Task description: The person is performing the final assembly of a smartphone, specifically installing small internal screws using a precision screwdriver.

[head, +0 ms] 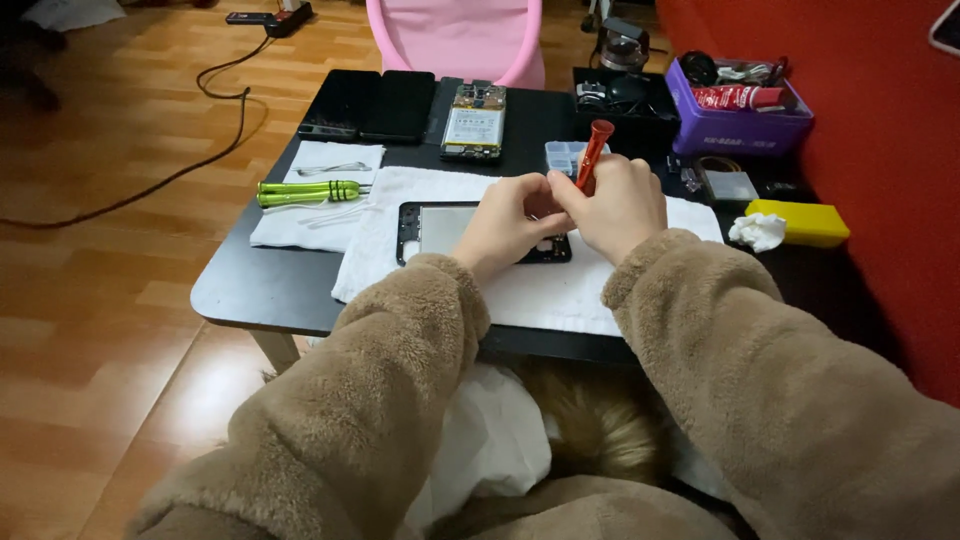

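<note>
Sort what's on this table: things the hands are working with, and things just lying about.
In use: red screwdriver in right hand; phone frame under left hand; white towel.

Lying about: green screwdrivers, two dark phones, opened phone, purple box, yellow block.

Black table (260, 285) bears white towel (545, 295), purple box (735, 130), yellow block (800, 222), two phones (368, 104)

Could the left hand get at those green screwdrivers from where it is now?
Probably yes. The green screwdrivers lie in the open on a white cloth to the left hand's side, nothing between them, though its fingers are busy at the phone frame.
</note>
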